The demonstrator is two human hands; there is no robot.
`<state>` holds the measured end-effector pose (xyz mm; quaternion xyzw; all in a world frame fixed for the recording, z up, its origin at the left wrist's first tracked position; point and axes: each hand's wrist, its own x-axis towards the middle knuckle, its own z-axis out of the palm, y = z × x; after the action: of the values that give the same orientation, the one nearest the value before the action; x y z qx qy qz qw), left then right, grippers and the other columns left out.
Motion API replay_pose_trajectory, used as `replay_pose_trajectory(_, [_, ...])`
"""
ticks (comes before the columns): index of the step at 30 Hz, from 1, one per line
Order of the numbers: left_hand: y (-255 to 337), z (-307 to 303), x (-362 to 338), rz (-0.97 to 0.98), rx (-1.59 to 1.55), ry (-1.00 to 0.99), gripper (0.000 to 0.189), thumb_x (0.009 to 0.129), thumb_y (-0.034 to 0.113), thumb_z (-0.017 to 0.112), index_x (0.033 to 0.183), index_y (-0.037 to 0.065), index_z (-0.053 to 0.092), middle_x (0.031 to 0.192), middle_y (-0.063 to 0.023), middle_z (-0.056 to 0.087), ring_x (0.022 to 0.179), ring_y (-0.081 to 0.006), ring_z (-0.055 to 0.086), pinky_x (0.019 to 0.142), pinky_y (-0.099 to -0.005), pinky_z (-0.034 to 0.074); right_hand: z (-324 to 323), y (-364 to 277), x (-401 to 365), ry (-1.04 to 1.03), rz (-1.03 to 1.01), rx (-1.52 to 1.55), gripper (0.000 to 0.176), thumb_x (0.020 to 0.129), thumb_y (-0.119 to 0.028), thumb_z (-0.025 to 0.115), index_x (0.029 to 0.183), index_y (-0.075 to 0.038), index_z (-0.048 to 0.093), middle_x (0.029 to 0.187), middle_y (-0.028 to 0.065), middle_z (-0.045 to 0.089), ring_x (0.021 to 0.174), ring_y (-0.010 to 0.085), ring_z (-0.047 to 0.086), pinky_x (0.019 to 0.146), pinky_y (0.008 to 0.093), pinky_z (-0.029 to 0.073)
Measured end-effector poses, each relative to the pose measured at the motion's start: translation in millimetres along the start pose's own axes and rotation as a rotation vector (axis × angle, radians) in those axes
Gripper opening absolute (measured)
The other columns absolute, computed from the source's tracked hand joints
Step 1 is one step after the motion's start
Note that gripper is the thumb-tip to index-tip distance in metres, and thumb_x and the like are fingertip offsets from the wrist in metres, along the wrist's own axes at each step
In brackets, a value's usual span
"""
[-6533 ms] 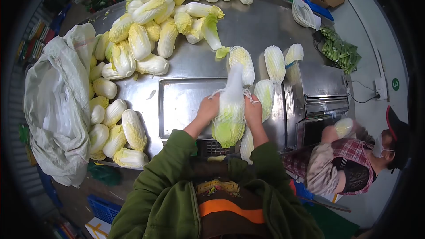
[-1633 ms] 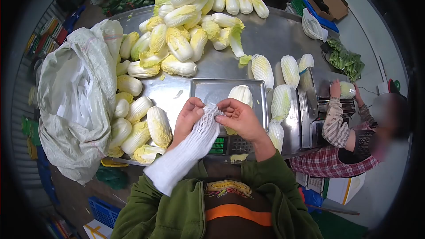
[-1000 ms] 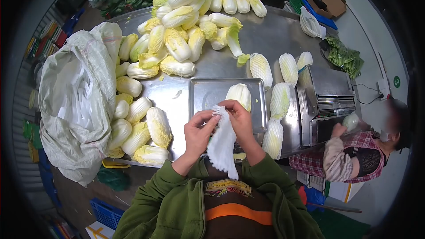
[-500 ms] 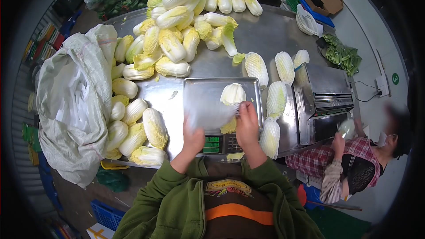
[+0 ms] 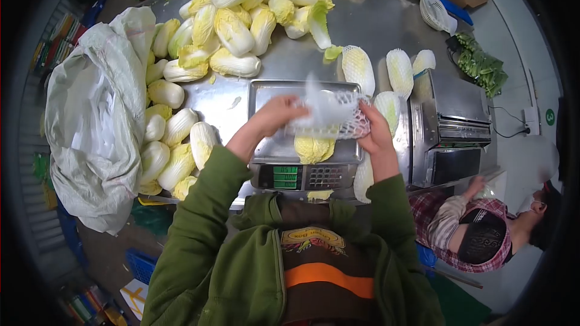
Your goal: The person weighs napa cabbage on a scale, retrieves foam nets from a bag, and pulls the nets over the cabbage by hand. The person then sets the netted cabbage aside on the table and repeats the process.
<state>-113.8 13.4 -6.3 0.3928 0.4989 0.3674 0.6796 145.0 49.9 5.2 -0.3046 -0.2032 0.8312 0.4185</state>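
Note:
My left hand (image 5: 279, 115) and my right hand (image 5: 374, 127) each grip an end of a white foam net sleeve (image 5: 329, 115), stretched wide between them above the scale tray (image 5: 266, 93). Under the sleeve a napa cabbage (image 5: 313, 148) lies on the tray, its leafy end towards me. The scale's green display (image 5: 285, 174) faces me at the front.
Several bare cabbages (image 5: 232, 27) are heaped at the table's back and left beside a large white sack (image 5: 90, 115). Netted cabbages (image 5: 357, 67) lie right of the scale, next to a steel machine (image 5: 450, 124). Another person (image 5: 477, 229) works at the right.
Both hands have risen and spread apart, pulling the net sleeve open wide over the cabbage on the tray; the view has shifted down the table. The person at the right has bent lower.

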Motion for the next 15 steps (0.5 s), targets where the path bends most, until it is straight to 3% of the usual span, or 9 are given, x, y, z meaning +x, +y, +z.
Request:
replay_pose_trajectory(2, [14.3,-2.3,28.0,0.130,0.519,0.439,0.043,0.084,0.027,0.063,0.108,-0.008,0.061,0.094,-0.0156,0.067,0.084,-0.0211,0.065,0.075,-0.0343,0.050,-19.5,9.3,30.9,0.212,-0.061,-0.370,0.038,0.095,-0.025,0.049,0.121,0.002,0.051,0.108,0.0158,0.064,0.097,0.0302,0.064,0.088,0.0428,0.049])
replay_pose_trajectory(4, [3.0,1.0,52.3,-0.038,0.625,0.417,0.050,0.085,0.035,0.059,0.107,-0.010,0.060,0.100,-0.0222,0.065,0.090,-0.0301,0.064,0.080,-0.0378,0.049,-35.5,20.8,53.3,0.635,-0.382,-1.533,0.045,0.092,-0.031,0.054,0.116,0.007,0.055,0.105,0.0210,0.065,0.095,0.0338,0.063,0.085,0.0426,0.049])
replay_pose_trajectory(5, [-4.0,1.4,66.1,-0.197,0.729,0.397,0.058,0.087,0.042,0.055,0.106,-0.012,0.059,0.106,-0.0289,0.062,0.096,-0.0391,0.063,0.085,-0.0413,0.047,-31.7,23.4,58.2,0.638,-0.387,-1.533,0.045,0.092,-0.031,0.054,0.116,0.007,0.055,0.105,0.0210,0.065,0.095,0.0338,0.063,0.085,0.0426,0.049])
replay_pose_trajectory(7, [-26.5,7.0,78.2,-0.215,0.665,0.381,0.060,0.087,0.044,0.052,0.105,-0.013,0.059,0.107,-0.0306,0.061,0.099,-0.0424,0.061,0.085,-0.0430,0.047,-19.8,32.2,69.2,0.595,0.109,-1.766,0.051,0.089,-0.034,0.056,0.112,0.011,0.056,0.103,0.0257,0.064,0.095,0.0369,0.062,0.085,0.0435,0.047])
replay_pose_trajectory(8, [-32.9,10.3,82.5,-0.237,0.600,0.364,0.062,0.088,0.046,0.049,0.104,-0.013,0.059,0.108,-0.0324,0.060,0.102,-0.0457,0.059,0.086,-0.0447,0.046,-18.6,34.8,77.3,0.601,0.091,-1.766,0.051,0.089,-0.034,0.056,0.112,0.011,0.056,0.103,0.0257,0.064,0.095,0.0369,0.062,0.085,0.0435,0.047])
replay_pose_trajectory(10, [-33.8,16.6,84.4,-0.177,0.426,0.431,0.056,0.091,0.041,0.050,0.104,-0.013,0.060,0.102,-0.0261,0.065,0.092,-0.0375,0.065,0.080,-0.0407,0.050,-22.6,43.6,82.1,0.613,-0.181,-0.953,0.048,0.090,-0.033,0.055,0.113,0.010,0.056,0.103,0.0221,0.065,0.095,0.0332,0.064,0.082,0.0414,0.049])
replay_pose_trajectory(11, [-14.6,21.2,76.4,-0.146,0.061,0.376,0.051,0.092,0.038,0.051,0.103,-0.011,0.061,0.098,-0.0213,0.066,0.086,-0.0309,0.066,0.075,-0.0373,0.050,-15.3,33.6,81.7,0.555,-0.124,-0.505,0.042,0.090,-0.029,0.058,0.113,0.006,0.058,0.104,0.0157,0.066,0.094,0.0254,0.065,0.080,0.0363,0.051])
replay_pose_trajectory(13, [15.0,27.2,55.5,-0.085,-0.439,0.256,0.032,0.093,0.026,0.058,0.101,-0.006,0.063,0.088,-0.0086,0.067,0.072,-0.0116,0.063,0.063,-0.0261,0.050,-0.8,13.4,63.2,0.325,-0.011,-0.393,0.037,0.090,-0.026,0.060,0.112,0.003,0.059,0.104,0.0121,0.066,0.092,0.0215,0.065,0.079,0.0335,0.051])
replay_pose_trajectory(15, [33.3,28.9,27.5,-0.066,-0.454,0.217,0.029,0.091,0.024,0.061,0.097,-0.004,0.063,0.084,-0.0074,0.066,0.070,-0.0103,0.062,0.062,-0.0244,0.049,-0.1,4.8,44.1,0.036,0.140,-0.270,0.028,0.089,-0.019,0.063,0.111,-0.001,0.061,0.103,0.0063,0.066,0.088,0.0150,0.064,0.078,0.0288,0.052])
